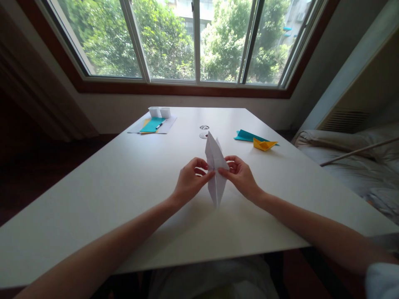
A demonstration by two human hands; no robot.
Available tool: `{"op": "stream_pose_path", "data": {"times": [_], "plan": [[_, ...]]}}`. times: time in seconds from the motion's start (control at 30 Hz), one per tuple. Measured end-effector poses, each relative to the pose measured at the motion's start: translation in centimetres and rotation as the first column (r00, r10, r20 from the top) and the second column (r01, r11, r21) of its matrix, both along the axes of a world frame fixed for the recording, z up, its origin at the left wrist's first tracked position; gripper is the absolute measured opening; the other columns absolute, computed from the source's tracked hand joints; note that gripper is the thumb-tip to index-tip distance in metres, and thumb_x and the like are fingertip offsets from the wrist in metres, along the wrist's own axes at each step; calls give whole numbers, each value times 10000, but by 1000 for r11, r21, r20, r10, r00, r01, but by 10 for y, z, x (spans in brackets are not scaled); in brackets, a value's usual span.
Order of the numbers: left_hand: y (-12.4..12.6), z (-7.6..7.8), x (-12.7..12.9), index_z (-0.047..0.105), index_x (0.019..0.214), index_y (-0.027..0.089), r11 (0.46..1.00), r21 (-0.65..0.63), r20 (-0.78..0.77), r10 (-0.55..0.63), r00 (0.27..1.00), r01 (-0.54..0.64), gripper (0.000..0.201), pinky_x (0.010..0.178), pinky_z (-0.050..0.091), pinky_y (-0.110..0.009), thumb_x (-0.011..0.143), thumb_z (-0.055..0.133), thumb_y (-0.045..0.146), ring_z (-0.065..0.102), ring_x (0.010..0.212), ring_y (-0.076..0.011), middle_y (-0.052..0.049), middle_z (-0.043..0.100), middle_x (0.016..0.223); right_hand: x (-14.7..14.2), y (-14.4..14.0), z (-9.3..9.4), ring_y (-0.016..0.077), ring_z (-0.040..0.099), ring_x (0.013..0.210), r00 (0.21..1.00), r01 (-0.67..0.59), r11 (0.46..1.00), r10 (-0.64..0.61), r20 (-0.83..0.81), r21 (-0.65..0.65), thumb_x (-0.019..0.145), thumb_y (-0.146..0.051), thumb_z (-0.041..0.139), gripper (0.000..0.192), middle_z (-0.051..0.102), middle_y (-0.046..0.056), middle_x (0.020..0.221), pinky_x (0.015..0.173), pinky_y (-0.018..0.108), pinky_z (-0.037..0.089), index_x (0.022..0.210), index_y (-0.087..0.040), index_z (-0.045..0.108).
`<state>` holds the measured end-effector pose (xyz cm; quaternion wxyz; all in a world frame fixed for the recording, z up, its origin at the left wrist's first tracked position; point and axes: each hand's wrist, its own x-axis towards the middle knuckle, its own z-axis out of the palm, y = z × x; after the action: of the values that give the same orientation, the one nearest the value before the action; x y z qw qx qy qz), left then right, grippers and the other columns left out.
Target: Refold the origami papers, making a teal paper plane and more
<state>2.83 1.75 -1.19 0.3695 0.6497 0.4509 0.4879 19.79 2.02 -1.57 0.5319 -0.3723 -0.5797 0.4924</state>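
Left hand pinches the folded white paper at its mid-left edge, thumb and fingertips closed on the sheet, remaining fingers curled. Right hand does the same on the mid-right edge, thumb against the paper, fingers bent behind it. Paper is a long narrow diamond form with several layered flaps, held upright between both hands above the white table; upper tip points away toward the window, lower tip hangs close over the tabletop, contact with the surface cannot be told. Both forearms stretch in from the near edge of the table. Beyond the paper, near the table centre, a small round object and a pale disc just beside it; what they are is too small to tell. To the right, well apart from the hands, a yellow folded paper boat lies touching a teal paper sheet. At the far left, a white sheet carries a teal sheet with a pen on it, and two small white cups stand at its far edge. Window behind shows green trees; bedding lies at right
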Motion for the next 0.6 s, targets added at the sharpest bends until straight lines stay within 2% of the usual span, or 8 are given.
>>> {"op": "stream_pose_path", "data": {"times": [0.2, 0.33, 0.47, 0.6], "plan": [[-2, 1, 0, 520, 915, 188, 999, 2, 49, 47, 998, -47, 238, 534, 490, -238, 714, 604, 283, 606, 641, -135, -15, 614, 793, -2, 0, 3, 157, 615, 735, 999, 29, 998, -30, -19, -62, 621, -373, 723, 367, 643, 9, 803, 655, 312, 510, 879, -190, 538], [0, 1, 0, 486, 921, 186, 998, -63, 97, 34, 995, -28, 216, 501, 473, -229, 739, 567, 267, 589, 600, -128, 6, 612, 713, -1, -2, 4, 156, 606, 744, 999, 13, 993, -19, -45, -119, 621, -385, 721, 336, 636, 17, 824, 646, 297, 506, 831, -182, 554], [3, 2, -1, 496, 776, 165, 976, -206, 246, -22, 969, 74, 257, 521, 453, -220, 700, 646, 359, 566, 608, -116, 5, 612, 675, -1, -2, 2, 149, 588, 685, 997, -37, 986, 27, -67, -163, 618, -399, 720, 303, 621, -3, 723, 611, 282, 493, 744, -186, 545], [5, 6, -2, 525, 688, 152, 933, -260, 468, -103, 878, 249, 265, 644, 456, -245, 639, 719, 327, 559, 655, -101, 19, 605, 688, -1, 0, 0, 148, 576, 669, 989, -96, 970, 68, -131, -225, 610, -382, 723, 294, 606, -17, 688, 599, 274, 479, 769, -190, 568]]}}
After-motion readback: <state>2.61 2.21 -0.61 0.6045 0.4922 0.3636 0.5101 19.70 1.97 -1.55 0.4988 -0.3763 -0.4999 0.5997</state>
